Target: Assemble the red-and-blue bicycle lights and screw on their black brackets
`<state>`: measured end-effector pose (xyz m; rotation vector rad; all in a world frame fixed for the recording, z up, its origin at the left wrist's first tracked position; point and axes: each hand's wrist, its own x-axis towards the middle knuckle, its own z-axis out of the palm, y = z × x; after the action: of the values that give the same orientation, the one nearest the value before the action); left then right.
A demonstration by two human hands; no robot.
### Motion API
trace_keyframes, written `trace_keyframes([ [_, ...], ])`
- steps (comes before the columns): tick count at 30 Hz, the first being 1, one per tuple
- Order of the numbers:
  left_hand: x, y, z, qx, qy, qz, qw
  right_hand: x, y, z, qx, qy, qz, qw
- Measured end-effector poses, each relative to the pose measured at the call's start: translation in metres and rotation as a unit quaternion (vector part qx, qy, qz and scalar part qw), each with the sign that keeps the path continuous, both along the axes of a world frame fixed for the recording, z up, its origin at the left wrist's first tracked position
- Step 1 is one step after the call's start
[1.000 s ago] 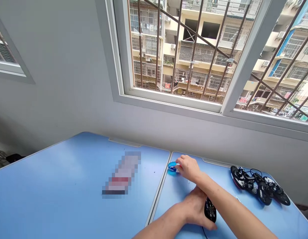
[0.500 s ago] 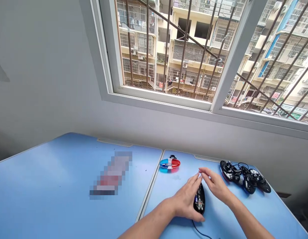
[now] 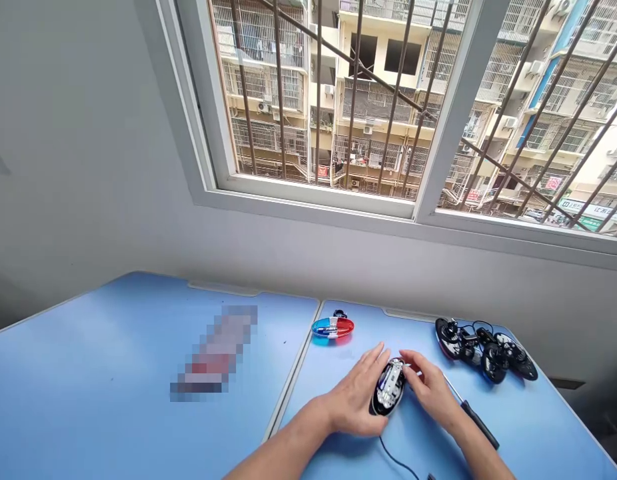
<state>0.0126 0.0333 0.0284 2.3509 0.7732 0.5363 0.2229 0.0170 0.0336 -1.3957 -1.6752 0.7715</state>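
A black computer mouse (image 3: 390,387), its inner white and silver parts showing, lies on the blue table with its cable running toward the near edge. My left hand (image 3: 358,395) wraps round the left side of the mouse, thumb at its near end. At the far right side of the mouse, my right hand (image 3: 428,387) has its fingertips closed on the rim. A screwdriver (image 3: 479,425) with a black handle lies beside my right forearm, partly hidden by it.
A blue and red transparent oval case (image 3: 333,327) stands near the table's back edge, a small black object behind it. Black shell-like parts with cable (image 3: 493,353) lie at the back right. A pixelated item (image 3: 216,353) lies on the left table (image 3: 113,413).
The mouse now leans to the right and shows more of its inner parts. My right hand has come down onto its rim. The screwdriver has come into view.
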Motion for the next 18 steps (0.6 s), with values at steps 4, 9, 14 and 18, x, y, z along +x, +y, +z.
trace_keyframes([
  [4, 0.002, -0.003, 0.007, 0.054, -0.039, 0.064, 0.996, 0.011, 0.0, 0.004, -0.011, -0.054, -0.024, 0.998],
  [9, 0.003, -0.002, 0.011, 0.053, -0.065, 0.137, 0.987, 0.014, -0.004, 0.016, -0.036, -0.111, 0.014, 0.993],
  [14, 0.0, 0.001, 0.008, 0.034, -0.088, 0.153, 0.984, 0.016, -0.006, 0.019, -0.073, -0.103, 0.045, 0.991],
  [18, 0.0, 0.001, 0.003, 0.025, -0.102, 0.156, 0.982, 0.016, -0.007, 0.015, -0.102, -0.093, 0.07, 0.988],
])
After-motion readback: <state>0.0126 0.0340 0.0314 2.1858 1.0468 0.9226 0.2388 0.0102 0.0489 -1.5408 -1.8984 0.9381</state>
